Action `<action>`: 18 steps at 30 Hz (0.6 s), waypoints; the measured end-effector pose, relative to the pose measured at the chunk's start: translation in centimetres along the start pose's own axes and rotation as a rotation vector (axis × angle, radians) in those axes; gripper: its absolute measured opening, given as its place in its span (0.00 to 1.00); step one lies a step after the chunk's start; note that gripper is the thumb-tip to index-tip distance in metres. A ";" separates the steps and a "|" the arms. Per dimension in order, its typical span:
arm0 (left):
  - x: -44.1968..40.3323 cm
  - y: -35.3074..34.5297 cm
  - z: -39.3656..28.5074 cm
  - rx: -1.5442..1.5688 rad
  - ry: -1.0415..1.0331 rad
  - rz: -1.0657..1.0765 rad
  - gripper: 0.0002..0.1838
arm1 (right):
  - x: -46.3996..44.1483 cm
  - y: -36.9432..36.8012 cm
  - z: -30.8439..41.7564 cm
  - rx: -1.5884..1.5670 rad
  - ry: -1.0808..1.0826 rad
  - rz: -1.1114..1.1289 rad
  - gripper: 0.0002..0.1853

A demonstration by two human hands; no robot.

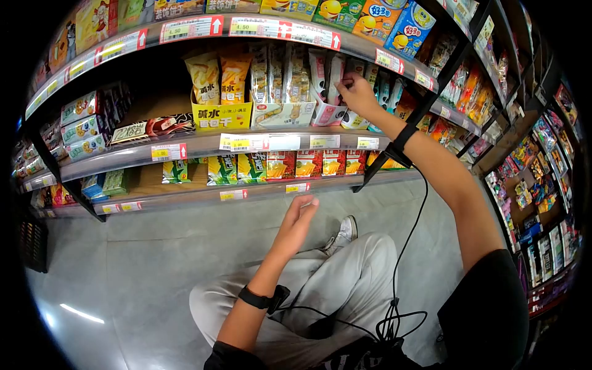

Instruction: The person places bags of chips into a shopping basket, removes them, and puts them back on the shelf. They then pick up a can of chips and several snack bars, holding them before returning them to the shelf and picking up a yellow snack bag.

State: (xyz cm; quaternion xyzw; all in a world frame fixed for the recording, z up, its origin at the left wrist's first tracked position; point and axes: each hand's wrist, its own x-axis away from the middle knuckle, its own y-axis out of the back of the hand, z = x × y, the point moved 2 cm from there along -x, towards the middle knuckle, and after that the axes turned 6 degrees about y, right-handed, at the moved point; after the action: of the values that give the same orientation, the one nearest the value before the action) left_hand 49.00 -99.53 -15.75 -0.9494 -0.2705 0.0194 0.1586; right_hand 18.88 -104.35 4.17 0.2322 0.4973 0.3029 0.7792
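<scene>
My right hand (pixel 359 95) reaches to the middle shelf, its fingers closed at the upper edge of a pink-and-white snack packet (pixel 335 75). That packet stands upright in a pink display box (pixel 328 115), beside another like it. Left of the box is a white display box (pixel 280 116) with clear-wrapped snacks, then a yellow box (pixel 222 117) of bread packets. My left hand (pixel 295 227) hangs in the air above my lap, in front of the bottom shelf. Its fingers are stretched out and it holds nothing.
Price labels line the shelf edges (pixel 296 143). Red and green snack packets (pixel 280 165) stand on the bottom shelf. A black cable (pixel 410 243) runs from my right wrist to my lap. A black crate (pixel 32 242) stands at the far left, and more stocked racks (pixel 536 185) at the right.
</scene>
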 end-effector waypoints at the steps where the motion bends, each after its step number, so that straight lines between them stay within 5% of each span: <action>1: 0.0 0.0 -0.1 0.001 -0.002 -0.002 0.24 | 0.2 0.4 0.3 0.000 0.002 0.001 0.19; 4: 0.0 0.1 -0.2 -0.027 0.003 0.004 0.24 | 1.8 1.4 0.8 0.009 -0.092 0.051 0.20; 10: -0.3 0.0 0.4 -0.022 0.021 0.028 0.25 | 3.6 2.7 2.9 0.060 0.132 0.068 0.20; 15: -0.9 0.0 0.9 0.070 -0.143 -0.006 0.23 | 6.4 4.3 7.8 0.229 0.533 0.099 0.20; 17: -0.5 -0.5 -0.1 0.096 -0.226 -0.077 0.25 | 8.2 4.2 10.9 0.400 1.008 0.030 0.18; 18: -0.2 -0.6 -0.8 0.120 -0.311 -0.146 0.28 | 9.3 4.1 12.3 0.348 0.993 0.106 0.17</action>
State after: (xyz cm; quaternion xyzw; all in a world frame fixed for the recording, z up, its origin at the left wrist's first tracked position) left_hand 48.63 -99.41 -14.80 -0.9016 -0.3584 0.1704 0.1722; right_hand 32.16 -95.63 5.87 0.2117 0.8370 0.3284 0.3832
